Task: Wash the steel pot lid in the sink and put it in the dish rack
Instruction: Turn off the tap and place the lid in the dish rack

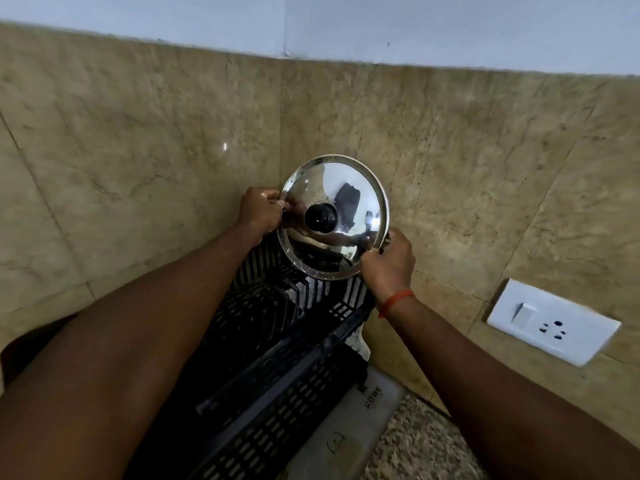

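Left hand (261,211) pinches the left rim of the steel pot lid (349,183), fingers curled over the edge; right hand (388,263) grips the lower right rim the same way, thumb on the near face. Both hands closed on the lid, none free. Both arms reach forward and up from the body, nearly straight, the right wrist wearing an orange thread (395,301). Lid held almost upright, domed side and black knob (320,218) facing the camera, its lower edge just above the far end of the black dish rack (277,341), in the corner where two tiled walls (138,150) meet. Cannot tell whether the rim already touches a slot. Judgement: washing looks done, this is the placing step, near the end of the task. To do it well: keep the lid on edge, line the bottom rim up with a gap between the rack's upright ribs, lower it until the rim seats, then ease one hand off first and check it does not roll or tip toward the wall before freeing the other. A wet steel rim is likely slippery, so the pinch should stay firm until the rack takes the weight. Rack stands on a pale mat (346,431) on the speckled counter (415,452); a white switch and socket plate (554,322) on the right wall, well apart from the lid
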